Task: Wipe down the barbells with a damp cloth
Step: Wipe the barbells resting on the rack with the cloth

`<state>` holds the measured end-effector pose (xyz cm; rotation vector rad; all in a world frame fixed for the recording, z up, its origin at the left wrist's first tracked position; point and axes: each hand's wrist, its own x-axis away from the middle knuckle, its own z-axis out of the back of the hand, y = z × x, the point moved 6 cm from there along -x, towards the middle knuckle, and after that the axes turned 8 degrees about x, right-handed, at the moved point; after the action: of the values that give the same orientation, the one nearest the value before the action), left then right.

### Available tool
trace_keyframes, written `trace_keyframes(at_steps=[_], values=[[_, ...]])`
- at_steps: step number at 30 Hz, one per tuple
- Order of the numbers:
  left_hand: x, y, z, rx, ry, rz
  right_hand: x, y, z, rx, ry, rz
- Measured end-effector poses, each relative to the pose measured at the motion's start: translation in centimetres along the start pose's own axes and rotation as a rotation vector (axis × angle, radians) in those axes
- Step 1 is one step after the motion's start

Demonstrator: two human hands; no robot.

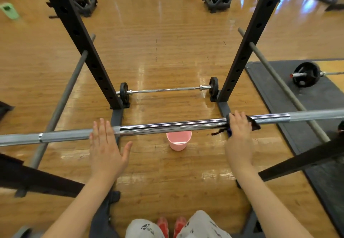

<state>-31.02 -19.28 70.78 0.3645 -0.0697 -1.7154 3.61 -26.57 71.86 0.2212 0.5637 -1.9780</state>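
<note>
Feet: red shoes [171, 225] at the bottom centre of the frame, between grey trouser knees.
Left hand [105, 144]: lower left of centre, fingers straight and spread, fingertips lying over the bar, gripping nothing.
Right hand [239, 131]: right of centre, fingers curled over a dark cloth [253, 124] and pressing it around the bar.
Barbell [171, 127]: racked, crossing the whole frame from left to right at mid-height; shiny smooth middle, duller rough sections towards both ends.
Bucket [178, 140]: pink, on the wooden floor just beyond the bar, centre of the frame.
Rack [83, 38]: two black uprights rising to the upper left and upper right, grey side rods slanting beside them.
Second barbell [167, 89]: small plates, on the floor between the uprights, centre.
Third barbell [305, 74]: on a black mat [279, 88], right edge.
Step in hand: wiping the racked bar, judged to be mid-stroke.
Method advised: keep the cloth wrapped fully round the bar, slide along its length with steady pressure, steady the bar with the free hand so it does not roll, rinse in the bucket before the rough sections.
</note>
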Motion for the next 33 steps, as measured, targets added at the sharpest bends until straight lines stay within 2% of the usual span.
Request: trace_keyframes(at_steps=[5, 8, 11, 14, 16, 22, 25, 29, 33], values=[[0.0, 0.2, 0.2, -0.033, -0.029, 0.001, 2.6, -10.5, -1.3, -0.027, -0.012, 0.287], [0.1, 0.1, 0.3, -0.05, -0.035, 0.005, 3.1, -11.6, -1.3, -0.035, -0.012, 0.421], [0.1, 0.1, 0.4, -0.052, -0.056, 0.0, 2.9, -8.7, -1.2, -0.057, -0.034, 0.37], [0.1, 0.1, 0.7, -0.047, -0.065, -0.005, 2.8, -7.4, -1.1, -0.042, 0.032, 0.277], [0.1, 0.2, 0.9, -0.036, -0.077, 0.007, 3.2, -9.3, -1.7, -0.068, 0.011, 0.289], [0.0, 0.1, 0.6, -0.054, -0.086, 0.023, 5.6, -19.1, -3.1, -0.095, 0.008, 0.569], [0.1, 0.0, 0.6, -0.007, -0.094, -0.006, 5.5, -17.9, -3.4, -0.113, -0.052, 0.576], [0.1, -0.2, 0.8, 0.084, -0.067, -0.043, 4.9, -14.7, -3.2, -0.123, 0.037, 0.472], [0.0, -0.5, 1.2, 0.086, -0.122, -0.108, 6.8, -20.6, -4.6, -0.132, 0.014, 0.487]])
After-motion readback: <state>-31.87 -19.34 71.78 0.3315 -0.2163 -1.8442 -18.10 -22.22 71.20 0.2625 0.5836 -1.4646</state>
